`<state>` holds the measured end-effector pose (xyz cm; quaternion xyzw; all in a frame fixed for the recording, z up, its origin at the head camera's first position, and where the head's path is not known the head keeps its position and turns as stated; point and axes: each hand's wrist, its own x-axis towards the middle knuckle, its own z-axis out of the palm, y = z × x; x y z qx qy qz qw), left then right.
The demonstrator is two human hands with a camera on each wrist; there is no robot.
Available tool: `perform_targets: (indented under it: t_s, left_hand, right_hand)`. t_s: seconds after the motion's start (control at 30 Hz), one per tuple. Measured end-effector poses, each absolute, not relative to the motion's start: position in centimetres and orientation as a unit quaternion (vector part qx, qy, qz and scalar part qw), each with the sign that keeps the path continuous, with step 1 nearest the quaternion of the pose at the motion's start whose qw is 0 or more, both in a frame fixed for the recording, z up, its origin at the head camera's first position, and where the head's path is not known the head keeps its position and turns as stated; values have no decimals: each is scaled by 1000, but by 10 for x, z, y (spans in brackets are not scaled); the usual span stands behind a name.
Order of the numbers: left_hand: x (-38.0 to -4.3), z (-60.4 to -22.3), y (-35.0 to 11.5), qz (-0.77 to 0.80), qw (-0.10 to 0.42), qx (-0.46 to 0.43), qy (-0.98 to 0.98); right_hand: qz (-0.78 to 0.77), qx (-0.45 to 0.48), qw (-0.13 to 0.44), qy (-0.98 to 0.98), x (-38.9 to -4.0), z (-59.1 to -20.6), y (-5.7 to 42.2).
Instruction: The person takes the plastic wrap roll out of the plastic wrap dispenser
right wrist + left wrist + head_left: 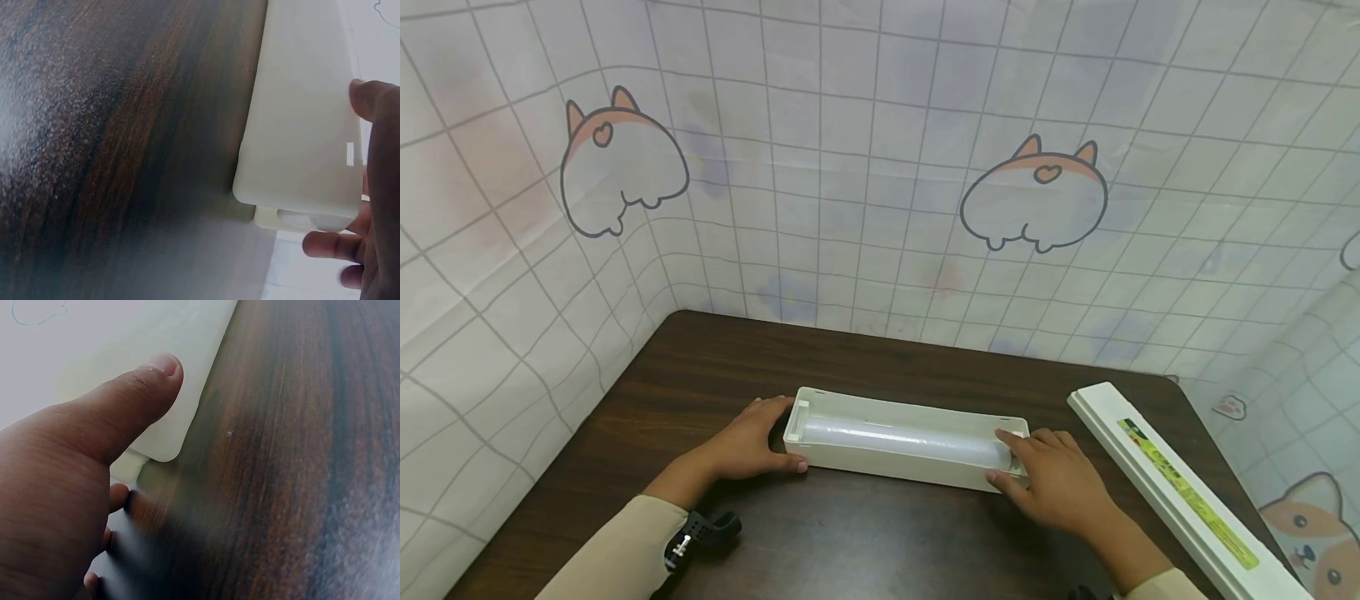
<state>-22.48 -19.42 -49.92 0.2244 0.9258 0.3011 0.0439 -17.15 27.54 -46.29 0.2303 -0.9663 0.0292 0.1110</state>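
A long white cling film box (880,464) lies uncovered on the dark wood table, with a shiny roll of clear film (902,439) inside. My left hand (741,446) holds the box's left end, thumb along the front wall and the forefinger at the back corner. In the left wrist view the thumb (134,397) lies on the pale wall. My right hand (1060,483) grips the right end. Its thumb is at the front rim and its forefinger reaches over the roll's end. The right wrist view shows fingers (334,245) past the box's end.
A long white lid (1180,492) with a yellow-green label lies slantwise at the table's right side. Behind the table (850,533) hangs a white gridded curtain (865,167) with cartoon corgis. A black strap (700,533) is on the left wrist.
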Motion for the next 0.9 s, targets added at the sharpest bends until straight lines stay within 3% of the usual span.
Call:
perform_targets:
  t_s: [0.27,0.9]
  left_hand:
    - [-225,-500,-194,302,44,225,925]
    - [-226,-502,-193,308,40,229,923]
  right_hand:
    - [60,204,109,-971,-171,-461,272]
    - [110,238,197,-945,-181,-453,271]
